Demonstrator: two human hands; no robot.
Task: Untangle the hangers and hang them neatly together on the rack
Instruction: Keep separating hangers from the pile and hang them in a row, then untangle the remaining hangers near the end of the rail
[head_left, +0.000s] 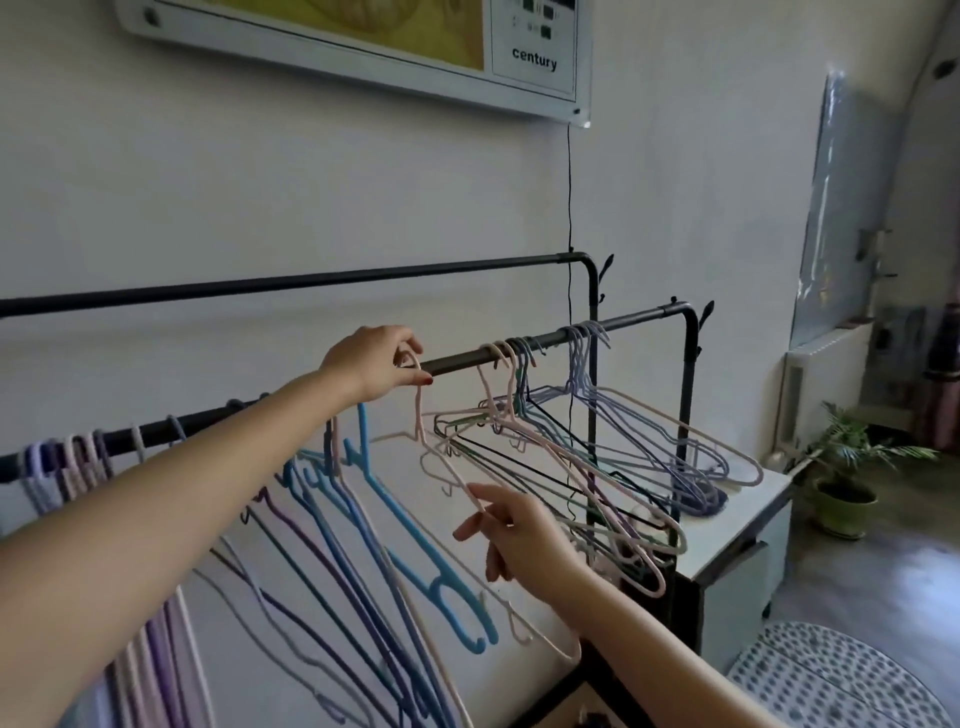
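Against white wall, left hand (376, 370) pinches pink hanger (441, 457) hook at rail (519, 349); right hand (511, 535) fingers seemingly pinch its arm.

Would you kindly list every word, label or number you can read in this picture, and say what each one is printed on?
"century": black lettering on the white right-hand panel of the wall board above the rack.
Small dark marks above that word on the same panel: too blurred to read.
Hangers, rails, cabinet and plant pot: no readable text.

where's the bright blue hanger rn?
Head view, lower centre: the bright blue hanger hangs below the left hand, among purple hangers, left of the right hand.
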